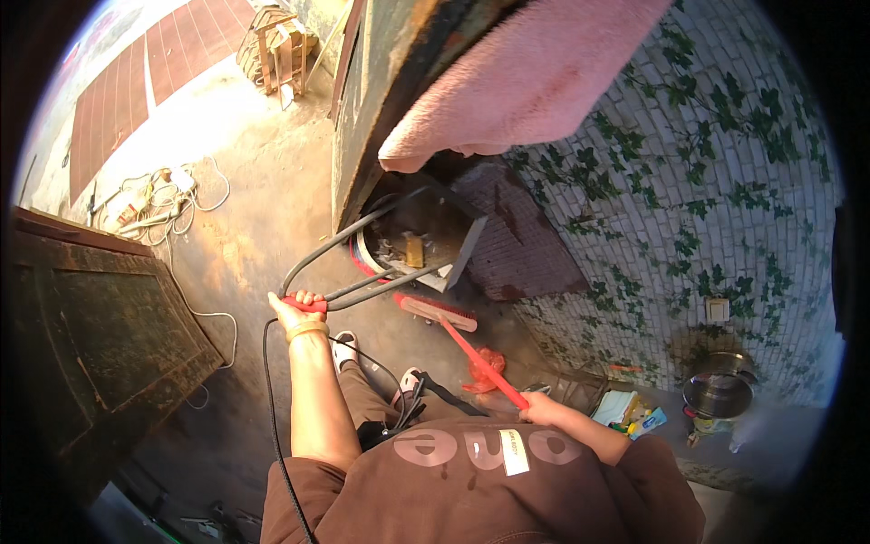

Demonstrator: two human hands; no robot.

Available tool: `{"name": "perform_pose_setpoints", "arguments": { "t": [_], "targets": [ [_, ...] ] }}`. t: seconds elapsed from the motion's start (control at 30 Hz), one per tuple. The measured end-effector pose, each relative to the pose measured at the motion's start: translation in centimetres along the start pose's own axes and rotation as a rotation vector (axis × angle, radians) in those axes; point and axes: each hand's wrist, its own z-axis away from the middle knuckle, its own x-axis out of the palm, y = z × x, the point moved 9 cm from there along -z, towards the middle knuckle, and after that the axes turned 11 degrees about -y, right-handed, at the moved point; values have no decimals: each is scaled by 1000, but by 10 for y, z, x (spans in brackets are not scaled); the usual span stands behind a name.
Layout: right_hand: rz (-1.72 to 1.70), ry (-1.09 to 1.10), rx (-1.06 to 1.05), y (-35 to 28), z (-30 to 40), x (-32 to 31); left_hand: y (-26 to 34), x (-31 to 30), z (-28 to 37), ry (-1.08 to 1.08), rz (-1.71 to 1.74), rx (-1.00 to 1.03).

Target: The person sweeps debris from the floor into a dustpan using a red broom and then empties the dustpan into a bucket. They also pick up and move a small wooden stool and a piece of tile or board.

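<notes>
My left hand (302, 310) is closed round the red grip of a long-handled dustpan. Its bent metal tube handle (333, 241) runs forward to a grey pan (467, 253). Beside the pan shows the curved red and white rim of a round container (359, 253). Debris and a yellowish piece (414, 251) lie there; whether in the pan or the container, I cannot tell. My right hand (542, 409) grips the red handle (479, 360) of a broom. The broom head (436, 312), pink with red bristles, is near the floor, just my side of the pan.
A pink towel (523, 81) hangs above the pan, beside an old wooden door (380, 88). Another wooden door (115, 340) stands at left. Coiled cables (173, 204) and a power cord lie on the floor. A red plastic bag (485, 370) is near my feet. A steel pot (719, 384) stands right.
</notes>
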Motion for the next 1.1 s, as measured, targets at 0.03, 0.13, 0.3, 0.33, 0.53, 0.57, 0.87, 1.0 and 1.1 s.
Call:
{"name": "perform_pose_setpoints", "arguments": {
  "t": [0.03, 0.13, 0.3, 0.33, 0.53, 0.57, 0.87, 1.0, 1.1],
  "targets": [
    [2, 7, 14, -11, 3, -2, 2, -4, -3, 8, 20, -4],
    [8, 12, 53, -37, 7, -6, 6, -18, -8, 64, 19, -13],
    [-6, -5, 95, -51, 7, -8, 5, -23, -9, 108, 7, 1],
    [-6, -7, 95, -53, 7, -8, 3, -17, -6, 103, 6, 0],
    [9, -8, 111, -50, 4, -7, -1, -8, 6, 62, 16, -9],
    [-7, 3, 120, -51, 4, -8, -2, -6, 9, 65, 22, -10],
    [285, 165, 121, -84, 33, -34, -15, -9, 37, 70, 15, -39],
    [322, 145, 249, -106, 76, -31, -21, -32, 43, 80, 3, -80],
    [722, 290, 129, -100, 87, -31, -22, -49, 51, 132, 41, -107]
  ]
}}
